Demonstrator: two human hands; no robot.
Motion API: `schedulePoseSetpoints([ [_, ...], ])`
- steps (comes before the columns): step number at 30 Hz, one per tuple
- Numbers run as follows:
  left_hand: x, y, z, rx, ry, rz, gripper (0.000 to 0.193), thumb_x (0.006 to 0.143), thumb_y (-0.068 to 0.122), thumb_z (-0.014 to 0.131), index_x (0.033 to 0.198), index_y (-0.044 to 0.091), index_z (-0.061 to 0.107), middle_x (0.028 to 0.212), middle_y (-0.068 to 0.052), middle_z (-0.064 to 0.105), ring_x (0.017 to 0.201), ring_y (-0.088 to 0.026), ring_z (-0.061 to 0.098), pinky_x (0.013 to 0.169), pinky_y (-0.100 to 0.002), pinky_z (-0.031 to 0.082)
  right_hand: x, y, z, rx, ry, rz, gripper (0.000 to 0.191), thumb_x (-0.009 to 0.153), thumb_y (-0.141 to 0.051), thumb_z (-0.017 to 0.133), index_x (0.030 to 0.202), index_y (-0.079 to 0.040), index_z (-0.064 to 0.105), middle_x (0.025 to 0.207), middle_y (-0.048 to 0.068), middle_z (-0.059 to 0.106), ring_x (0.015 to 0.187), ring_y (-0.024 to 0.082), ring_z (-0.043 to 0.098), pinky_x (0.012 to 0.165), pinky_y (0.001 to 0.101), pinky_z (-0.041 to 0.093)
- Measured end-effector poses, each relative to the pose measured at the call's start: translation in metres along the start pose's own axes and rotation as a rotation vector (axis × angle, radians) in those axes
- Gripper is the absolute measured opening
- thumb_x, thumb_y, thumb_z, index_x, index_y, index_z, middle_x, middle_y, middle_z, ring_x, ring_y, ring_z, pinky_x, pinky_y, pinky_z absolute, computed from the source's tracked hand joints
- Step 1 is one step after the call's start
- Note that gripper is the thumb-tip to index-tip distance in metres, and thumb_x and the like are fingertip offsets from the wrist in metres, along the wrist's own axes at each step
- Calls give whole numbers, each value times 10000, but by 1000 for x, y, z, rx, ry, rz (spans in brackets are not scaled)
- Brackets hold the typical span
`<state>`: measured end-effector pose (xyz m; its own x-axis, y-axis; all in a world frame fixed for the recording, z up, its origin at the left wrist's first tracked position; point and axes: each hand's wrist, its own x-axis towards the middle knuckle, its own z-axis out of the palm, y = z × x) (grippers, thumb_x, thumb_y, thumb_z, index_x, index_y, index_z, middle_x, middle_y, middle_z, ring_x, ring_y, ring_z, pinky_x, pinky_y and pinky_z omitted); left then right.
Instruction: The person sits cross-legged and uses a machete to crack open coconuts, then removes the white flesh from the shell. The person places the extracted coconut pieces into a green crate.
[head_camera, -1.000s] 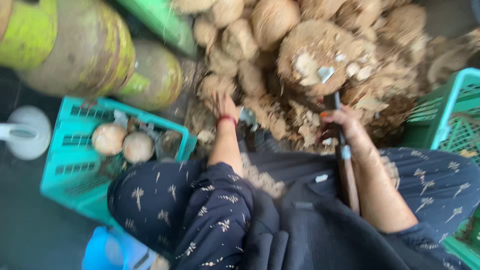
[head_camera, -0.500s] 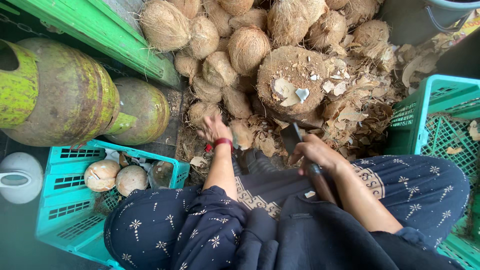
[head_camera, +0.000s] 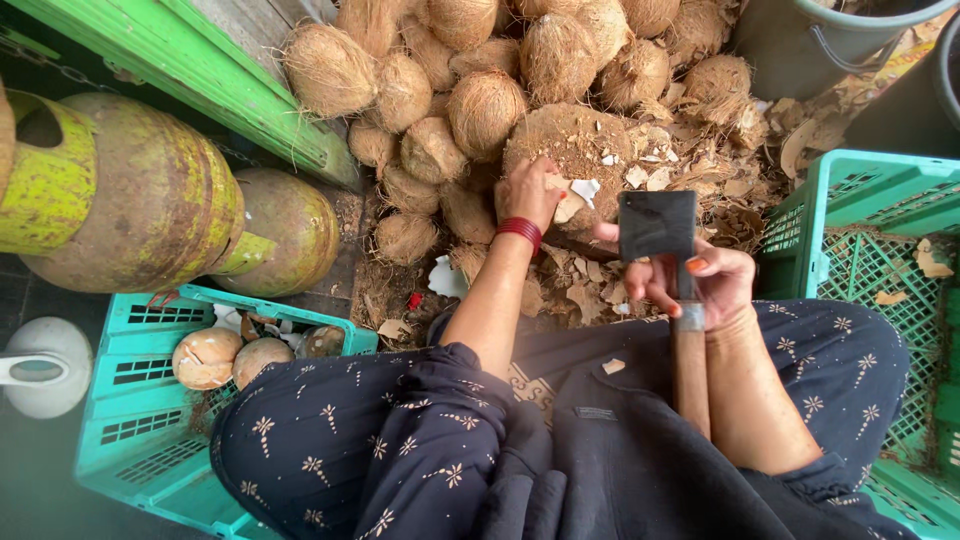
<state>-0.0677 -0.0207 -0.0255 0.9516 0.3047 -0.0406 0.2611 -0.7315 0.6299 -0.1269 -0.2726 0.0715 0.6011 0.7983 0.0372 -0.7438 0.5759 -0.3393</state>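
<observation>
My left hand (head_camera: 532, 192), with a red band at the wrist, rests on the edge of a round wooden chopping block (head_camera: 580, 150) littered with husk bits and a white coconut shard. My right hand (head_camera: 700, 282) grips the wooden handle of a cleaver (head_camera: 657, 226), its dark square blade raised flat just right of the left hand. A heap of brown husked coconuts (head_camera: 487, 108) lies beyond the block. My legs in dark patterned cloth fill the bottom.
Two rusty yellow-green gas cylinders (head_camera: 150, 200) lie at left beside a green wooden frame (head_camera: 200, 75). A teal crate (head_camera: 135, 400) at lower left holds peeled coconuts (head_camera: 208, 358). Another teal crate (head_camera: 870, 230) stands right. A white kettle (head_camera: 40, 365) sits far left; a dark bucket (head_camera: 820, 40) top right.
The view shifted and steadied. My left hand moved from the coconuts at the block's foot up onto the block. My right hand lifted the cleaver so its blade shows.
</observation>
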Motion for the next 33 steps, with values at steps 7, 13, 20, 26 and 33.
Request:
schedulePoseSetpoints([
  [7, -10, -30, -43, -660, 207, -131, 218, 854, 16, 747, 1014, 135, 662, 1020, -50, 770, 850, -154, 742, 736, -308, 645, 26, 3, 3, -136, 33, 96, 745, 818, -107, 719, 1423, 146, 365, 1275, 292, 526, 785, 329, 651, 579, 393, 624],
  [13, -47, -3, -78, -1322, 153, -158, 294, 864, 184, 794, 1130, 92, 710, 1149, -85, 740, 1035, -205, 674, 928, -428, 557, 38, 19, 28, -295, 23, 178, 753, 775, -163, 728, 1403, 96, 402, 1133, 259, 572, 715, 323, 684, 544, 397, 633],
  [20, -87, 35, -98, -2061, -179, 118, 566, 1009, 410, 682, 1443, 65, 565, 1317, -105, 622, 1245, -255, 589, 1141, -426, 460, 53, 32, 35, -344, 146, 210, 633, 866, -312, 698, 1316, 73, 474, 1045, 176, 620, 670, 256, 695, 518, 414, 626],
  [26, -91, 47, -119, -1803, -124, 227, 583, 1073, 540, 642, 1385, 54, 559, 934, -24, 608, 1091, -286, 682, 1050, -492, 550, 46, 28, 55, -536, 217, 226, 664, 928, -384, 643, 1265, 148, 432, 894, 201, 636, 609, 277, 694, 552, 403, 618],
  [33, -89, 43, -150, -1685, -104, 127, 678, 965, 582, 637, 1322, 11, 561, 846, -38, 635, 795, -284, 739, 632, -385, 649, 34, 48, 115, -1274, 381, 301, 966, 852, -387, 642, 1661, -159, 167, 947, 307, 618, 678, 290, 633, 604, 344, 587],
])
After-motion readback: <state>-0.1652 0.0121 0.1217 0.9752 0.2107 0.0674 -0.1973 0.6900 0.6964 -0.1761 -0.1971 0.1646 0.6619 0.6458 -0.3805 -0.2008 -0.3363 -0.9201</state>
